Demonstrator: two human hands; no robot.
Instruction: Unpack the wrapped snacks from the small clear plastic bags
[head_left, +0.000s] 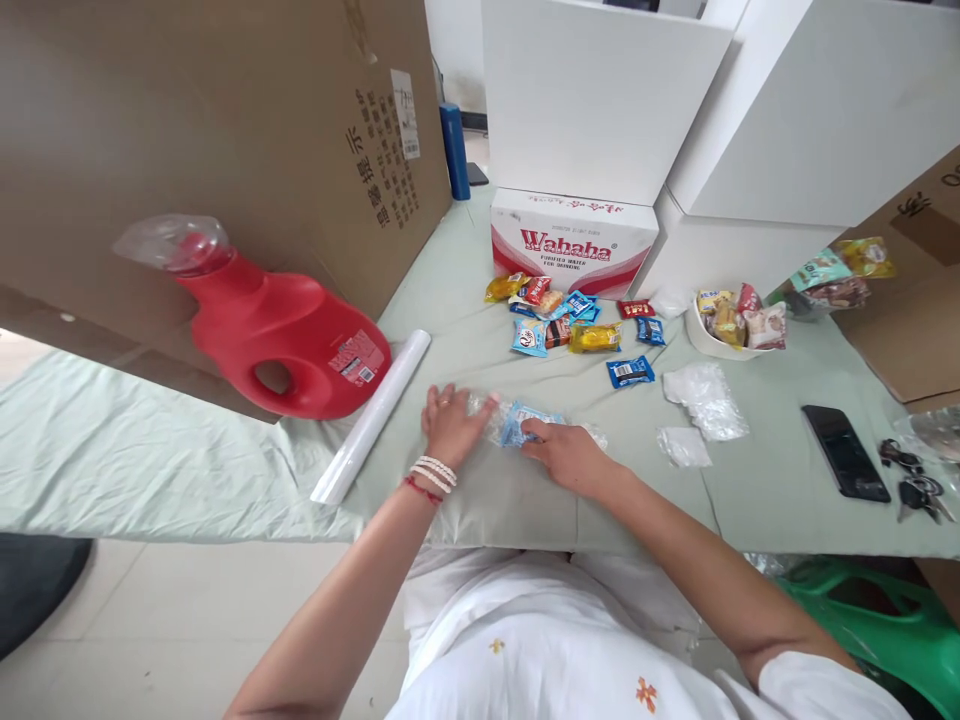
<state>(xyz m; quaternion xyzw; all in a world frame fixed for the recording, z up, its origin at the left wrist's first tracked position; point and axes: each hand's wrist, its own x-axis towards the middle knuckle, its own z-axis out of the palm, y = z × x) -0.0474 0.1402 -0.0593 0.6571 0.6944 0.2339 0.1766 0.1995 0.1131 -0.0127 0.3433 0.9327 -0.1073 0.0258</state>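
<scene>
A light-blue snack packet (525,421) lies on a strip of clear plastic wrap (491,408) near the table's front edge. My right hand (566,455) has its fingers closed on the packet's right part; the thumb is partly hidden. At the left end of the wrap, my left hand (454,420) rests with fingers spread, thumb reaching onto the plastic. Behind the hands lies a loose group of small snacks, among them a yellow packet (595,338), another light-blue packet (529,338) and a dark-blue packet (631,372).
A red detergent jug (300,335) and a white roll (373,420) lie left. At the back stands a Wahaba-style printed water carton (574,240). To the right are a white bowl (701,337) of snacks, crumpled clear plastic (709,400), a phone (845,452) and keys (922,495).
</scene>
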